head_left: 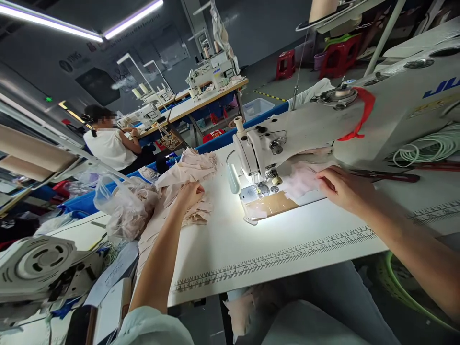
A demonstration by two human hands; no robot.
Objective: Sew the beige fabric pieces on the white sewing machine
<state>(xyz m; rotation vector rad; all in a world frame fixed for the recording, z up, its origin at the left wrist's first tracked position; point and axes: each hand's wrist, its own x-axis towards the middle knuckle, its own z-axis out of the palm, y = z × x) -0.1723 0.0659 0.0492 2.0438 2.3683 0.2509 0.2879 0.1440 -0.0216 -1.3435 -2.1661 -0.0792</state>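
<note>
My right hand (338,187) pinches the edge of a pale pink fabric piece (300,179), which lies on the bed of a white sewing machine (258,148), right of the lit needle area. My left hand (190,195) is on the left, over a spread pile of beige fabric pieces (199,213). Its fingers are curled closed, and whatever may be between them is hidden. Another heap of the same cloth (194,165) lies just beyond that hand.
A plastic bag of cloth (125,206) sits left of the pile. Black-handled scissors (388,176) lie behind my right hand. A printed ruler (273,254) runs along the table's front edge. Farther back, a person in white (109,146) sits at another machine.
</note>
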